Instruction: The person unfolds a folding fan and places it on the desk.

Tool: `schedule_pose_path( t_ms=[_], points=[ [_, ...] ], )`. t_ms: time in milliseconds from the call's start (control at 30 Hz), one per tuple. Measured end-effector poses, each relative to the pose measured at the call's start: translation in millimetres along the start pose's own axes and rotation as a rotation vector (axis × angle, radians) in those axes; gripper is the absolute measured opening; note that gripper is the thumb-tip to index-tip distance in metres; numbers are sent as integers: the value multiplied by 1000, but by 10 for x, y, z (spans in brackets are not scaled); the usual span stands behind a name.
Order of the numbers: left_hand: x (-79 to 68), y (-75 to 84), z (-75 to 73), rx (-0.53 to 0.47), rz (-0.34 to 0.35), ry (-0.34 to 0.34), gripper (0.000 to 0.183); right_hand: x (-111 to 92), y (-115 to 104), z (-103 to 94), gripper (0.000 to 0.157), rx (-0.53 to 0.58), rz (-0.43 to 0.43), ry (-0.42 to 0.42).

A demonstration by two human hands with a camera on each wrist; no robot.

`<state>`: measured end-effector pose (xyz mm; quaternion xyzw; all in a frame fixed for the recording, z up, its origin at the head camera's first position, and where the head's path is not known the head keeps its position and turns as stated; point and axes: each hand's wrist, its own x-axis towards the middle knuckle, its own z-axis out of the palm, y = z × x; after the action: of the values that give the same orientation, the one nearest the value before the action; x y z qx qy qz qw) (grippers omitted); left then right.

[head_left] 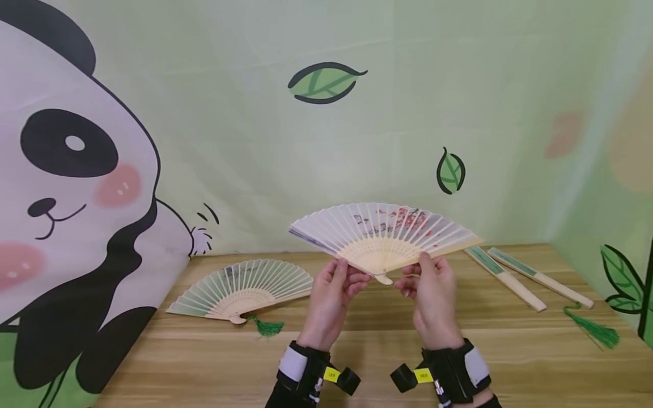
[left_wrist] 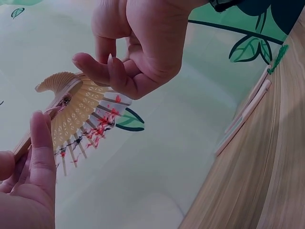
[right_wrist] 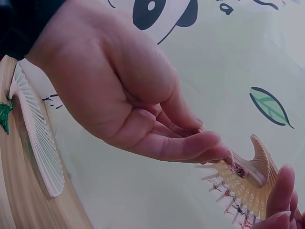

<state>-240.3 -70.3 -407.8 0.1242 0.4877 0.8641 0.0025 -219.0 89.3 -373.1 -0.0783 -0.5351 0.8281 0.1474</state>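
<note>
A white folding fan (head_left: 382, 226) with red blossoms and dark writing is spread wide, raised above the wooden table. The left hand (head_left: 329, 300) pinches its left outer stick between thumb and fingers. On the other side, the right hand (head_left: 433, 300) grips the right outer stick near the ribs, thumb on the front. The pale pivot end points down between the hands. In the left wrist view, a pink cord (left_wrist: 59, 106) shows at the fan's pivot, and the right hand's fingers (left_wrist: 90, 69) lie at its far edge.
A green folding fan (head_left: 245, 289) lies spread on the table at left, its green tassel (head_left: 267, 327) beside it. Two folded fans (head_left: 510, 283) lie at right, with another green tassel (head_left: 594, 328). Behind the wooden table (head_left: 388, 362) hangs a panda-printed backdrop (head_left: 245, 141).
</note>
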Motion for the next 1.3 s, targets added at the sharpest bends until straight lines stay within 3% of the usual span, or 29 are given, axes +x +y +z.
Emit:
schedule_pose_path(
  t_ms=[867, 1167, 1300],
  points=[
    [13, -13, 9, 8, -3, 48, 30, 35, 26, 4, 15, 34, -44, 95],
    [33, -80, -10, 36, -12, 48, 30, 51, 62, -21, 14, 46, -37, 133],
    [60, -139, -54, 49, -47, 45, 28, 85, 112, -35, 13, 42, -20, 150]
  ],
)
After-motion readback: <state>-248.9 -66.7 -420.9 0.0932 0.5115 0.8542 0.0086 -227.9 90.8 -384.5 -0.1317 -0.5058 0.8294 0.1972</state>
